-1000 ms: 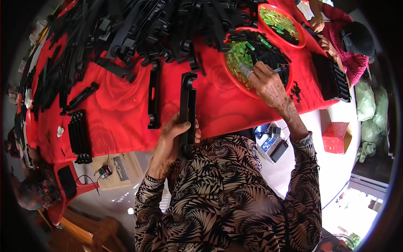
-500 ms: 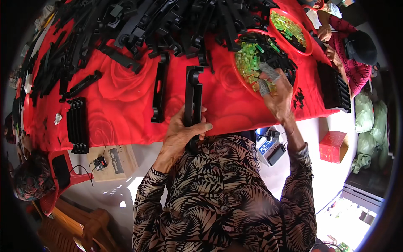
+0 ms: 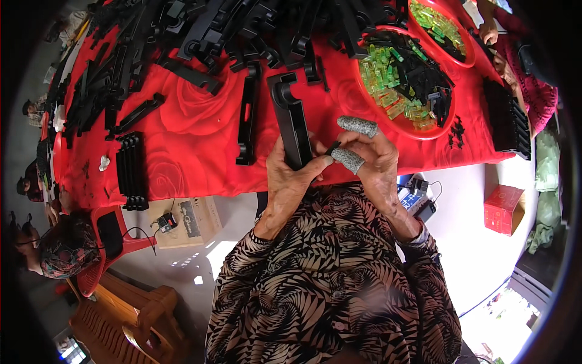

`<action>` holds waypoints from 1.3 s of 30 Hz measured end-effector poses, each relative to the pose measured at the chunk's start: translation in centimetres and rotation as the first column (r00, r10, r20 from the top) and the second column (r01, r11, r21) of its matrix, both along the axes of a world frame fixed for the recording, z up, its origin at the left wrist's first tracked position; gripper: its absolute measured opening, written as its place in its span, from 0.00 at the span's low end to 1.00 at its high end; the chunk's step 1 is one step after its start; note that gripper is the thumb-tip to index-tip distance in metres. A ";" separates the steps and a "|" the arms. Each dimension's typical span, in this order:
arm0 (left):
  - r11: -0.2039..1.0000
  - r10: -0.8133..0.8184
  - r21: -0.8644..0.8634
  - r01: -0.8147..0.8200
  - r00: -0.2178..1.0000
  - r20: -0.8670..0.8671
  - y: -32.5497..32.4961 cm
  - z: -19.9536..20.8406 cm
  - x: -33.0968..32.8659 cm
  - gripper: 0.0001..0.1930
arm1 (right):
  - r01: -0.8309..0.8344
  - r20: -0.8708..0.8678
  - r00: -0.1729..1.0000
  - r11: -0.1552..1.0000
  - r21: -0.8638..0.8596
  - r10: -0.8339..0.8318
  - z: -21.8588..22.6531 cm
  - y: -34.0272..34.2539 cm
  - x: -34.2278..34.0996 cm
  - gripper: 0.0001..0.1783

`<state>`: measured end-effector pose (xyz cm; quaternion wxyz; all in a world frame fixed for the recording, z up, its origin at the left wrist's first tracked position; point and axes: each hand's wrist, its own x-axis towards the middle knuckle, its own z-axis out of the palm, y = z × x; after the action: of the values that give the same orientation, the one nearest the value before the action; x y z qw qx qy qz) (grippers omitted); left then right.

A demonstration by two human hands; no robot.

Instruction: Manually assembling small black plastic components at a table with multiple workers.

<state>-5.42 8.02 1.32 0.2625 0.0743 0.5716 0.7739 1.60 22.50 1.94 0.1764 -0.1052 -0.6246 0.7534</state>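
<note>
My left hand [image 3: 284, 179] is closed around the lower end of a long black plastic housing [image 3: 287, 106], which has a rounded cutout at its far end and tilts a little to the left. Close beside it, my right hand [image 3: 381, 162] wears grey fabric finger covers [image 3: 347, 161] on two fingers. Between those fingertips a small black piece [image 3: 332, 148] shows, pinched near the housing's side. On the right, a red bowl [image 3: 407, 134] holds yellow-green clear tubes [image 3: 382, 76] and small black plastic parts [image 3: 418, 79].
A large heap of black housings [image 3: 242, 30] covers the far side of the red tablecloth [image 3: 200, 139]. One housing [image 3: 247, 115] lies left of my hands, with a stack [image 3: 132, 173] farther left. Another stack [image 3: 508, 121] and a second bowl [image 3: 465, 63] are right. A co-worker's hand [image 3: 488, 31] is beyond.
My right hand has left the red bowl and come back to the housing, now with a small black piece in its fingertips. The housing in my left hand has tilted slightly leftward.
</note>
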 end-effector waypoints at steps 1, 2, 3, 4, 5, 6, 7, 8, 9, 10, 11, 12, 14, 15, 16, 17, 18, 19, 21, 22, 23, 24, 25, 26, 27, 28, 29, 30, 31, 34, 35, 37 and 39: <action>1.000 0.010 -0.001 -0.010 1.000 -0.003 -0.1 -0.1 0.1 0.24 | -0.002 -0.003 1.000 0.999 0.052 0.002 0.1 -0.1 0.1 0.30; 1.000 0.019 -0.002 -0.019 1.000 -0.005 -0.1 -0.1 0.2 0.24 | -0.003 -0.006 1.000 0.995 0.105 0.004 0.1 -0.2 0.2 0.30; 1.000 0.030 -0.001 -0.030 0.999 -0.013 -0.1 0.1 0.4 0.24 | -0.010 -0.031 0.999 0.990 0.139 0.015 0.1 -0.1 0.3 0.30; 1.000 0.026 -0.008 -0.026 0.999 -0.038 -0.2 0.2 0.5 0.24 | -0.016 -0.056 0.998 0.985 0.173 0.027 -0.1 0.0 0.4 0.30; 1.000 0.020 -0.014 -0.021 0.998 -0.063 -0.3 0.4 0.6 0.24 | -0.021 -0.081 0.996 0.978 0.207 0.039 -0.1 0.1 0.6 0.30; 1.000 0.017 -0.020 -0.019 0.996 -0.082 -0.4 0.4 0.6 0.24 | -0.006 -0.078 0.997 0.963 0.269 0.028 -0.1 0.2 0.7 0.30; 1.000 0.010 -0.028 -0.012 0.997 -0.073 -0.5 0.4 0.5 0.24 | 0.009 -0.075 0.997 0.944 0.329 0.017 0.2 0.3 0.7 0.31; 0.999 0.004 -0.036 -0.006 0.998 -0.063 -0.5 0.4 0.4 0.24 | 0.023 -0.073 0.997 0.921 0.388 0.006 0.4 0.5 0.8 0.31; 0.999 -0.003 -0.042 0.001 0.998 -0.055 -0.6 0.4 0.4 0.24 | 0.032 -0.082 0.997 0.913 0.408 0.002 0.5 0.6 0.9 0.31; 0.998 -0.004 -0.056 0.000 0.997 -0.072 -0.5 0.2 0.4 0.24 | 0.040 -0.090 0.996 0.903 0.427 -0.002 0.5 0.8 0.9 0.31; 0.998 -0.005 -0.070 -0.002 0.996 -0.089 -0.5 0.0 0.4 0.24 | 0.049 -0.100 0.995 0.894 0.446 -0.005 0.6 0.9 0.9 0.32; 0.996 -0.006 -0.084 -0.003 0.994 -0.105 -0.5 -0.2 0.4 0.24 | 0.049 -0.102 0.995 0.874 0.484 0.001 0.7 0.9 0.9 0.31; 0.996 0.008 -0.085 -0.023 0.985 -0.170 -0.5 -0.6 0.5 0.23 | 0.049 -0.107 0.994 0.829 0.557 0.013 0.9 0.9 0.9 0.31; 0.996 0.016 -0.085 -0.034 0.979 -0.203 -0.4 -0.8 0.6 0.23 | 0.050 -0.111 0.994 0.817 0.575 0.017 0.9 1.0 0.9 0.31; 0.994 0.020 -0.101 -0.044 0.973 -0.230 -0.4 -0.8 0.7 0.23 | 0.052 -0.116 0.993 0.804 0.593 0.021 0.9 1.0 0.9 0.31; 0.992 0.024 -0.116 -0.055 0.966 -0.257 -0.3 -0.8 0.7 0.22 | 0.053 -0.120 0.992 0.791 0.610 0.026 0.9 1.0 0.9 0.31; 0.989 0.027 -0.131 -0.066 0.958 -0.284 -0.3 -0.8 0.8 0.22 | 0.053 -0.119 0.993 0.787 0.614 0.026 0.9 1.0 1.0 0.31; 0.989 0.023 -0.135 -0.068 0.951 -0.309 -0.2 -0.9 0.8 0.21 | 0.053 -0.118 0.993 0.784 0.619 0.026 0.8 1.1 1.0 0.31; 0.987 0.017 -0.143 -0.073 0.933 -0.359 -0.2 -0.9 0.8 0.20 | 0.042 -0.107 0.994 0.778 0.627 0.033 0.8 1.2 1.0 0.31; 0.987 0.016 -0.146 -0.072 0.935 -0.355 -0.2 -0.9 0.7 0.20 | 0.031 -0.096 0.995 0.776 0.631 0.039 0.9 1.3 1.0 0.31; 0.986 0.014 -0.148 -0.071 0.936 -0.350 -0.3 -1.0 0.7 0.19 | 0.020 -0.086 0.995 0.773 0.634 0.045 1.1 1.3 1.0 0.31; 0.986 0.014 -0.151 -0.071 0.938 -0.347 -0.3 -1.0 0.7 0.19 | 0.006 -0.076 0.996 0.775 0.632 0.054 1.1 1.4 1.0 0.31; 0.986 0.010 -0.152 -0.066 0.939 -0.343 -0.3 -1.0 0.7 0.19 | -0.007 -0.065 0.996 0.776 0.630 0.062 1.3 1.4 1.1 0.31; 0.986 0.006 -0.152 -0.061 0.940 -0.340 -0.4 -0.9 0.6 0.18 | -0.020 -0.054 0.996 0.778 0.628 0.070 1.4 1.5 1.1 0.31; 0.987 0.001 -0.153 -0.055 0.942 -0.336 -0.4 -0.9 0.6 0.18 | -0.033 -0.048 0.995 0.767 0.640 0.083 1.6 1.5 1.1 0.31; 0.983 -0.008 -0.174 -0.052 0.946 -0.326 -0.4 -0.8 0.6 0.18 | -0.046 -0.041 0.995 0.756 0.653 0.096 1.8 1.6 1.1 0.31; 0.980 -0.016 -0.195 -0.048 0.949 -0.315 -0.4 -0.7 0.6 0.17 | -0.058 -0.034 0.994 0.745 0.664 0.108 1.9 1.7 1.1 0.31; 0.975 -0.024 -0.216 -0.044 0.952 -0.304 -0.5 -0.5 0.6 0.17 | -0.068 -0.030 0.993 0.745 0.664 0.117 1.9 1.7 1.1 0.31; 0.974 -0.025 -0.222 -0.039 0.959 -0.281 -0.5 -0.5 0.6 0.17 | -0.077 -0.025 0.992 0.744 0.664 0.125 2.0 1.8 1.1 0.31; 0.970 -0.023 -0.241 -0.032 0.975 -0.221 -0.4 -0.3 0.6 0.16 | -0.114 0.014 0.990 0.742 0.660 0.139 2.2 1.8 1.1 0.30; 0.968 -0.019 -0.249 -0.035 0.978 -0.208 -0.4 -0.2 0.5 0.16 | -0.128 0.032 0.989 0.742 0.658 0.142 2.2 1.8 1.1 0.30; 0.965 -0.017 -0.258 -0.038 0.979 -0.205 -0.3 -0.3 0.5 0.16 | -0.124 0.041 0.991 0.730 0.672 0.130 2.1 1.7 1.0 0.30; 0.964 -0.018 -0.262 -0.041 0.975 -0.221 -0.4 -0.5 0.6 0.16 | -0.126 0.056 0.991 0.741 0.660 0.119 2.0 1.7 1.0 0.30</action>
<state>-4.85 7.60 0.79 0.2002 0.1209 0.6961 0.6788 2.60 24.22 3.97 0.1493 0.0016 -0.8573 0.4928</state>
